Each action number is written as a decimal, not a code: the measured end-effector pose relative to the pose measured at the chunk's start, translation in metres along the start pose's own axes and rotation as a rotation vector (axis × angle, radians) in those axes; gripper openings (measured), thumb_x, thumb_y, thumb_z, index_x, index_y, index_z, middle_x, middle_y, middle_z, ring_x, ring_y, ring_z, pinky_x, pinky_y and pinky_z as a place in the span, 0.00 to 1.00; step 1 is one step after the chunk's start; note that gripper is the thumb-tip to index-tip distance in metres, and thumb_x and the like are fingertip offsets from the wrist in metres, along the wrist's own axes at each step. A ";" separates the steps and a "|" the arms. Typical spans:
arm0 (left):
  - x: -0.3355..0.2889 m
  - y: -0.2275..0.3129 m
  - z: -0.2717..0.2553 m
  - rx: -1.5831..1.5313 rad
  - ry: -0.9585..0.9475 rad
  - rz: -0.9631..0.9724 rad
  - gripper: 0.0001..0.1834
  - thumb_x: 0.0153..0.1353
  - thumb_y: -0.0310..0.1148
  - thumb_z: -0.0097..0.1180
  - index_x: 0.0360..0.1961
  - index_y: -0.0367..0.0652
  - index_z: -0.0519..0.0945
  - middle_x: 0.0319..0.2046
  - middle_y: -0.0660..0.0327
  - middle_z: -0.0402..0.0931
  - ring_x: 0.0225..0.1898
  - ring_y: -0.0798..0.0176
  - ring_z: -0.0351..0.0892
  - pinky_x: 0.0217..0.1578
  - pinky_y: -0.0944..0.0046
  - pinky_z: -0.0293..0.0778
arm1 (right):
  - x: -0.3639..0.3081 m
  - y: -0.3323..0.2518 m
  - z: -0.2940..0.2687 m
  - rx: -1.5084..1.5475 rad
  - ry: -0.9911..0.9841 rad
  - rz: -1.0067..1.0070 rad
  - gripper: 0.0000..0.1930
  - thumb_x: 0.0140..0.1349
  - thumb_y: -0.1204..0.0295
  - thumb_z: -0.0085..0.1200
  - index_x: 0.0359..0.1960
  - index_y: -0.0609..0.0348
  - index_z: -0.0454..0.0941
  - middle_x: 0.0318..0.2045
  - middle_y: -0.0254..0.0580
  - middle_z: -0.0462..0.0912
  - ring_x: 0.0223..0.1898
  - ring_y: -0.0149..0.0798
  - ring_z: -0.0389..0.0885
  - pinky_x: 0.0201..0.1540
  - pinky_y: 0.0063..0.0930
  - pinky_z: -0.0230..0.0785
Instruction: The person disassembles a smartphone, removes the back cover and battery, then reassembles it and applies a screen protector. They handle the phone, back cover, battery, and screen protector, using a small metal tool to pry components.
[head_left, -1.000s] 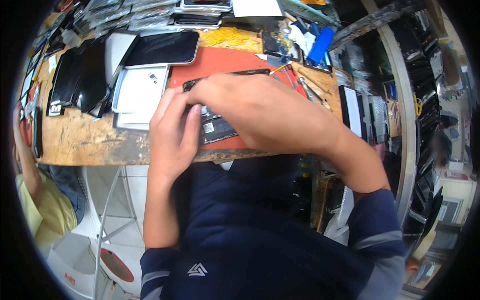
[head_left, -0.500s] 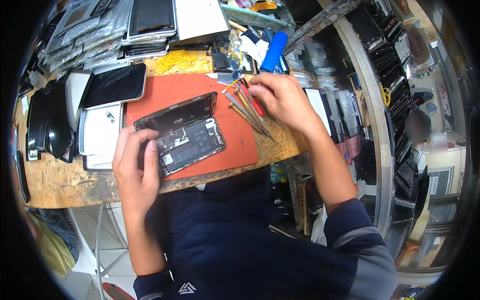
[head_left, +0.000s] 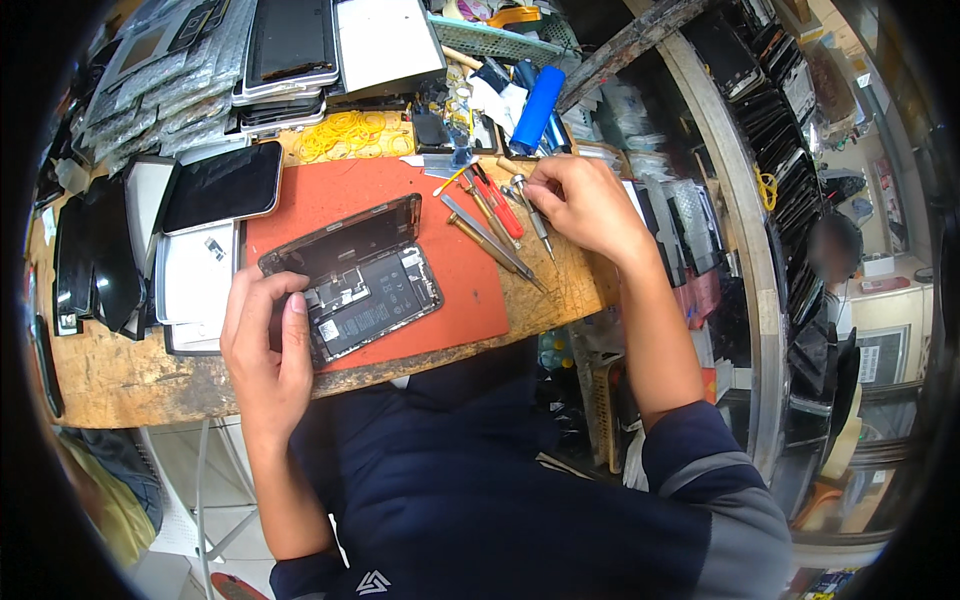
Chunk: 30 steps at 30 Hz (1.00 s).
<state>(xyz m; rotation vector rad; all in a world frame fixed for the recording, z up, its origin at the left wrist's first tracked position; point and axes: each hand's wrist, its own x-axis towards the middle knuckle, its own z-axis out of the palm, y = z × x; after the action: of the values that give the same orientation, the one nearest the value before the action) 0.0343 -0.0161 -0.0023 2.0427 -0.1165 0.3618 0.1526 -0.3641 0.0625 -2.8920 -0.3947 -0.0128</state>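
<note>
An opened smartphone lies on an orange-red mat, its battery and boards bare. Its screen half is tilted up along the far side. My left hand closes round the phone's left end, thumb on the near side and fingers behind. To the right of the mat, my right hand has its fingertips closed on a slim metal screwdriver, which points down toward the bench. Beside it lie a red-handled tool, tweezers, a brass-coloured screwdriver and a yellow cotton-tipped stick.
Tablets and white trays lie left of the mat. Bubble-wrapped panels are piled at the far left. Yellow rubber bands and a blue cylinder sit at the back. A wooden frame stands at the right.
My right hand has shifted slightly right, away from the other tools, and a metal screwdriver now shows in its fingers. My left hand stays at the phone. The view has shifted slightly.
</note>
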 end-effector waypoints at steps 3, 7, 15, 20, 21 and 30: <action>0.001 0.000 0.000 0.016 0.006 0.034 0.05 0.76 0.23 0.57 0.47 0.34 0.83 0.45 0.53 0.77 0.49 0.57 0.78 0.53 0.63 0.73 | -0.003 -0.005 -0.002 0.091 -0.012 0.013 0.09 0.69 0.69 0.67 0.39 0.65 0.88 0.31 0.52 0.89 0.34 0.51 0.89 0.39 0.44 0.78; 0.003 -0.001 0.002 0.050 0.041 0.084 0.05 0.74 0.24 0.58 0.46 0.35 0.84 0.44 0.50 0.79 0.43 0.51 0.82 0.44 0.59 0.76 | -0.009 -0.023 0.005 0.235 -0.044 -0.066 0.09 0.68 0.69 0.68 0.38 0.65 0.87 0.31 0.51 0.89 0.34 0.49 0.89 0.40 0.42 0.79; 0.002 0.000 0.000 0.055 0.020 0.056 0.05 0.74 0.23 0.59 0.47 0.35 0.84 0.45 0.49 0.80 0.45 0.49 0.83 0.47 0.58 0.77 | -0.009 -0.047 0.045 -0.031 0.101 -0.389 0.09 0.67 0.70 0.64 0.43 0.60 0.79 0.35 0.51 0.81 0.38 0.58 0.84 0.41 0.52 0.77; 0.004 0.001 -0.001 0.051 0.012 0.055 0.05 0.73 0.23 0.58 0.46 0.35 0.84 0.45 0.49 0.80 0.45 0.48 0.83 0.47 0.57 0.77 | -0.017 -0.049 0.028 0.064 0.157 -0.527 0.07 0.68 0.73 0.63 0.43 0.59 0.79 0.36 0.49 0.81 0.40 0.58 0.84 0.41 0.50 0.77; 0.004 0.001 -0.001 0.035 0.016 0.068 0.05 0.73 0.22 0.58 0.46 0.35 0.84 0.45 0.49 0.80 0.45 0.48 0.83 0.47 0.57 0.77 | -0.019 -0.050 0.023 0.045 0.149 -0.526 0.08 0.68 0.73 0.64 0.43 0.59 0.78 0.37 0.49 0.82 0.40 0.57 0.85 0.41 0.51 0.77; 0.003 -0.008 0.002 -0.015 0.059 0.092 0.09 0.72 0.17 0.54 0.47 0.35 0.84 0.42 0.47 0.80 0.45 0.42 0.82 0.51 0.52 0.78 | -0.030 -0.101 0.013 0.900 0.073 -0.297 0.16 0.70 0.86 0.62 0.56 0.64 0.72 0.39 0.43 0.86 0.41 0.35 0.92 0.42 0.28 0.84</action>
<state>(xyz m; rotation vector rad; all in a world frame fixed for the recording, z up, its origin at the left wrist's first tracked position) 0.0396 -0.0135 -0.0083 2.0142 -0.1773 0.4764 0.0962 -0.2748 0.0704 -1.9292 -0.6169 0.0088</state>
